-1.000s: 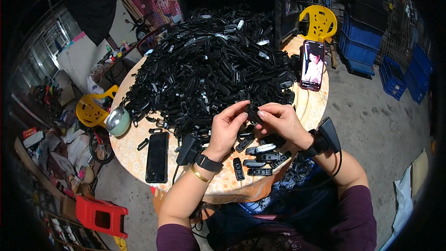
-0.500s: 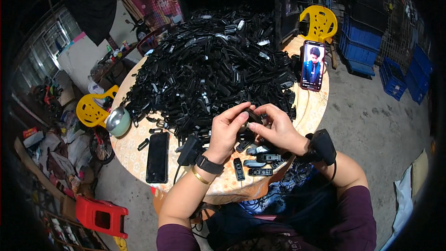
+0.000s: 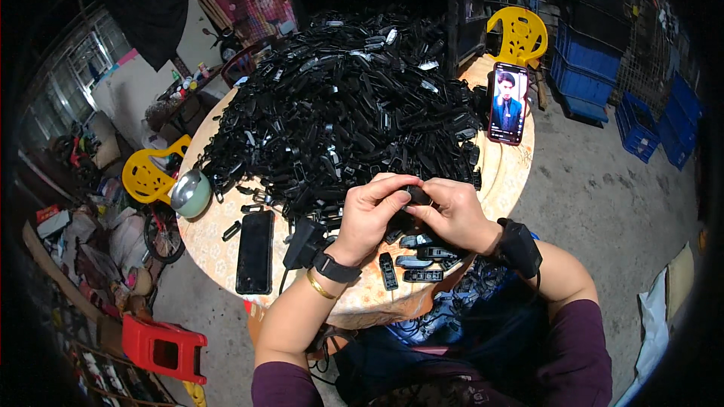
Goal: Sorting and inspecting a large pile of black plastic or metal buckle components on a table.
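I watched the bare left hand [image 3: 367,216] and right hand [image 3: 458,216], nearly closed, pinch a small black plastic piece [image 3: 417,195], apparently for steadiness.

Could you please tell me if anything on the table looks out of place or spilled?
Nothing looks clearly spilled. Slightly odd: the bowl seems to sit right at the left edge of the table, a precarious place. Also, a loose black piece lies left of the dark phone, apart from the big pile.
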Demonstrator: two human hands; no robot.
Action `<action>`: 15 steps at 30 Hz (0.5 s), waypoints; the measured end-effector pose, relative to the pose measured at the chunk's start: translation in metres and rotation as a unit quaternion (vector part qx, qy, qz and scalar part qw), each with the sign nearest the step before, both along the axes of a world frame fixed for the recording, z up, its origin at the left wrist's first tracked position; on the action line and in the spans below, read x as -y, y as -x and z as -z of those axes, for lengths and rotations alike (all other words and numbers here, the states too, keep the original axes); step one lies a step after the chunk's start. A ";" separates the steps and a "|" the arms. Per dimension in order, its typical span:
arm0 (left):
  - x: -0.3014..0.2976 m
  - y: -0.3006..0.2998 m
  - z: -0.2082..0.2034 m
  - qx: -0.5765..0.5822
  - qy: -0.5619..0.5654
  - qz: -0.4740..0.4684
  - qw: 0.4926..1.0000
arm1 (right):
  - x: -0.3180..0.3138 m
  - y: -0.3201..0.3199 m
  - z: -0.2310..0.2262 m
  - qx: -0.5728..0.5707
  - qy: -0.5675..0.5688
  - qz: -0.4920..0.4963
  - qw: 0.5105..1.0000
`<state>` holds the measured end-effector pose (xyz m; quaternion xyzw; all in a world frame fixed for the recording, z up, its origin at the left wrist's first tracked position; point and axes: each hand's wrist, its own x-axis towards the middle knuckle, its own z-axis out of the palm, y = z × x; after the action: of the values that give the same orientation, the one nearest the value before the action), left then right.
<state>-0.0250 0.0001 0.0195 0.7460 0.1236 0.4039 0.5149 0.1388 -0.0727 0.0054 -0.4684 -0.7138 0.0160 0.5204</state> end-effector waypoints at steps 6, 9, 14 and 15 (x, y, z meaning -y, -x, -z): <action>-0.008 0.005 -0.013 -0.056 0.129 0.011 0.990 | -0.011 -0.012 -0.010 0.086 0.088 -0.021 0.992; -0.004 0.011 -0.019 -0.117 0.100 0.036 0.987 | -0.017 -0.023 -0.012 0.128 0.102 -0.041 0.986; 0.011 0.004 -0.022 -0.316 -0.030 0.078 0.945 | -0.030 -0.026 0.004 0.204 0.096 -0.133 0.965; 0.007 0.005 -0.018 -0.318 -0.029 0.076 0.945 | -0.030 -0.023 0.006 0.216 0.086 -0.138 0.963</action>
<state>-0.0297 -0.0072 0.0371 0.8576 0.2122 0.1088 0.4557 0.1623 -0.0423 -0.0008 -0.4002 -0.8631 0.0472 0.3044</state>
